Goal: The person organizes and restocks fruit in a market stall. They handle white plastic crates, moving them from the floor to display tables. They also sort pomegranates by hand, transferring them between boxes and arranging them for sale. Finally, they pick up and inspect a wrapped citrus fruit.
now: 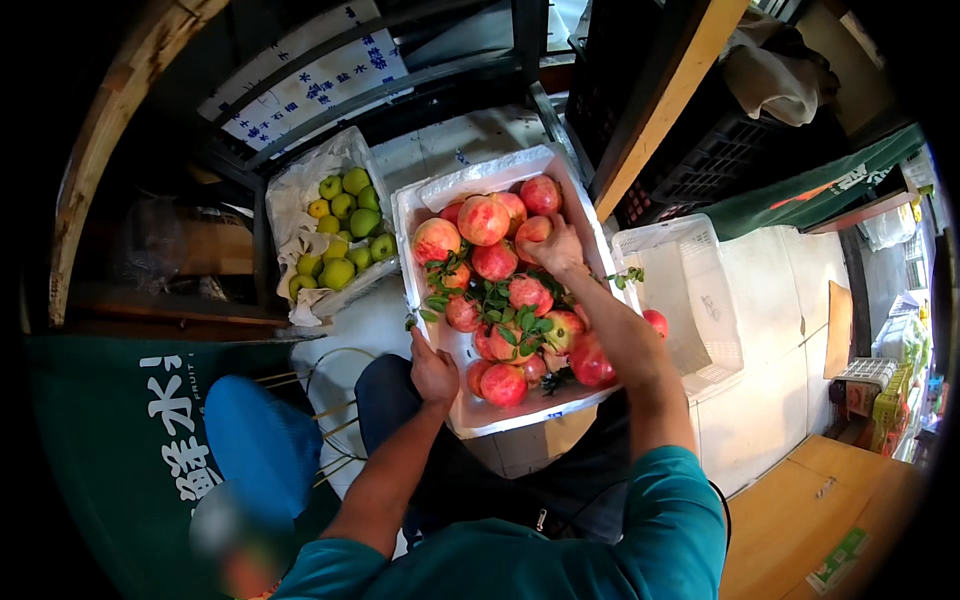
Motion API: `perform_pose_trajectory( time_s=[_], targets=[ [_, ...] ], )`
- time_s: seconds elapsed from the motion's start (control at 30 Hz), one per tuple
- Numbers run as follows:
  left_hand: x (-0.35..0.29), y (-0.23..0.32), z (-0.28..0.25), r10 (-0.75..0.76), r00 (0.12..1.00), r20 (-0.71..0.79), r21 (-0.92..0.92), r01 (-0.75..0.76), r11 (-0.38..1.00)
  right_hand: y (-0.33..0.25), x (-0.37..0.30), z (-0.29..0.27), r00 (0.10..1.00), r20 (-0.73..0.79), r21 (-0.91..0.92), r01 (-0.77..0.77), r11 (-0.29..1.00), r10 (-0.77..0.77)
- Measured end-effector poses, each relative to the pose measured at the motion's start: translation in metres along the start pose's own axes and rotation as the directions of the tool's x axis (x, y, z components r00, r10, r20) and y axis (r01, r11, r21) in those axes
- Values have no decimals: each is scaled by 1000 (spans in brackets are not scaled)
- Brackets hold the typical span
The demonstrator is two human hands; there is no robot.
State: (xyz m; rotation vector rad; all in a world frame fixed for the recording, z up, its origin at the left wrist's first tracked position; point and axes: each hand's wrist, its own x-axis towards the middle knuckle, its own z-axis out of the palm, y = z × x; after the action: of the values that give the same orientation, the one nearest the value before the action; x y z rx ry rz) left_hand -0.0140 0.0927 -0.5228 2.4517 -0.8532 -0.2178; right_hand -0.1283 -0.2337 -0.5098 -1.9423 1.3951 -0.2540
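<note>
A white foam box full of red pomegranates sits in front of me, close to my knees. Green leafy sprigs lie among the fruit in its middle. My right hand reaches over the box's right side, its fingers closed round a pomegranate near the far right corner. At the near left side, my left hand grips the box's edge, with its fingertips partly hidden. One more pomegranate shows outside the box, beside my right forearm.
Green, apple-like fruit fills a lined box on the left. An openwork white plastic crate stands right of the foam box. Dark crates and a wooden post rise beyond. A blue rounded shape is at lower left.
</note>
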Motion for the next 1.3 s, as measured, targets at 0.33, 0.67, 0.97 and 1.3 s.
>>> perform_pose_trajectory(
  time_s=[0.33, 0.67, 0.97, 1.3],
  targets=[
    [-4, 4, 2, -1, 1000, -9, 31, 1, 1000, 244, -93, -164, 722, -546, 90, -453, 887, 424],
    [0, 1, 11, 1, 1000, 0, 46, -1, 999, 353, -95, -169, 747, -183, -367, -656, 660, 640],
    [-4, -10, 5, -31, 1000, -4, 78, 31, 997, -27, -19, -38, 867, -223, 26, 461, 887, -445],
    [-1, 2, 0, -33, 997, 73, 55, 29, 998, -68, 29, 80, 977, -209, 582, 163, 796, -47]
  ],
)
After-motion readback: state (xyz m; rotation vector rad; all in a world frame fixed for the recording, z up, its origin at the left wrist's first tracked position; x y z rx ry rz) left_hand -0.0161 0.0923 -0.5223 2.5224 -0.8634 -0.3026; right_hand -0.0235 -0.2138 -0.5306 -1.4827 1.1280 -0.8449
